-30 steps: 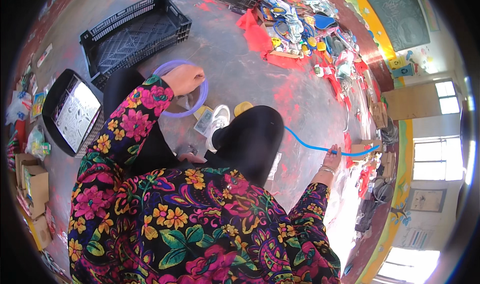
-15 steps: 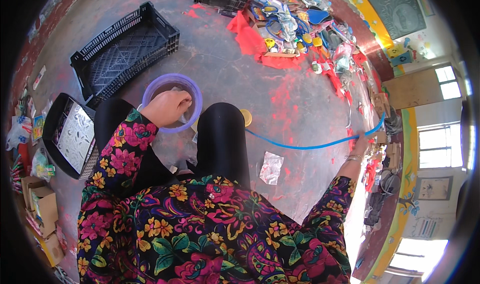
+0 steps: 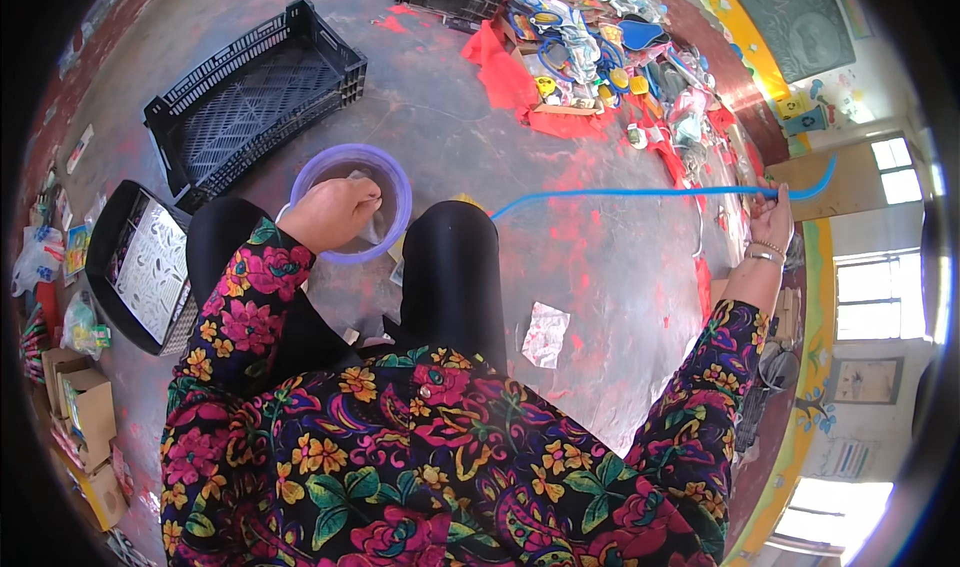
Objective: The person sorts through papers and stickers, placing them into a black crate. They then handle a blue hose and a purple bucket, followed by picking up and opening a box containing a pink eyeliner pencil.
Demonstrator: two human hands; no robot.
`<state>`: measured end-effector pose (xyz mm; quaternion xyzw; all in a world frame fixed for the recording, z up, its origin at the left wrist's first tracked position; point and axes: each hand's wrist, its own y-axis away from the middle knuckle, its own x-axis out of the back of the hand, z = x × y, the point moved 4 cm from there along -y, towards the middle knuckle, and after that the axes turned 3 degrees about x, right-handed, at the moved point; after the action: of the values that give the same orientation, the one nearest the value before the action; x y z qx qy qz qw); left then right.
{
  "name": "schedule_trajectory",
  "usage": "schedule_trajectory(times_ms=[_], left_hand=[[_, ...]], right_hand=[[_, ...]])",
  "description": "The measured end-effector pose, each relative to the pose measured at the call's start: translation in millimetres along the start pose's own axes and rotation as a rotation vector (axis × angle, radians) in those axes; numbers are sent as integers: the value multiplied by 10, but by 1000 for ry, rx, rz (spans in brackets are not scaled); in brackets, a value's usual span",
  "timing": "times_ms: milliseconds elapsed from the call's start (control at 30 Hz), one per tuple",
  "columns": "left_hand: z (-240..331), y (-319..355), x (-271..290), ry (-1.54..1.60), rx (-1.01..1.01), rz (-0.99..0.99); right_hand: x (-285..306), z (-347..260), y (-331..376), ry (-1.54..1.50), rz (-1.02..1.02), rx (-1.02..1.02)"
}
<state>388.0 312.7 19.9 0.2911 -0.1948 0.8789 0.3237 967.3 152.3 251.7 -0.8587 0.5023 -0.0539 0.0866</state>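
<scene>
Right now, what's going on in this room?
A person in a floral top crouches over a grey floor. Their left hand grips a round purple plastic bowl with clear plastic inside, held low by their knees. Their right hand is stretched out to the side, holding a long thin blue strip that runs back toward the knees. An empty black plastic crate lies beyond the bowl.

Am seeing left hand [image 3: 335, 212] now lying inside purple bowl [image 3: 352, 203], no longer gripping its rim as a second ago. Bowl is sitting lower, close between my knees. Right hand [image 3: 772, 229] is rising and stretching farther out, pulling blue strip [image 3: 640, 193] into long, nearly level line instead of sagging curve.
</scene>
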Motion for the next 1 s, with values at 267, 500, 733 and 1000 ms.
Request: schedule_trajectory(times_ms=[267,500,733,1000], left_hand=[[23,-65,-16,-15,10,-47],[-8,-47,29,-42,49,-58],[-11,-65,-16,-51,2,-58],[-88,-40,-18,-77,-4,-48]], right_hand=[[-68,-293,-284,-62,-32,5],[-627,-833,110,15,-79,210],[-683,-1313,504,267,-49,441],[-475,-1460,836,358,66,470]])
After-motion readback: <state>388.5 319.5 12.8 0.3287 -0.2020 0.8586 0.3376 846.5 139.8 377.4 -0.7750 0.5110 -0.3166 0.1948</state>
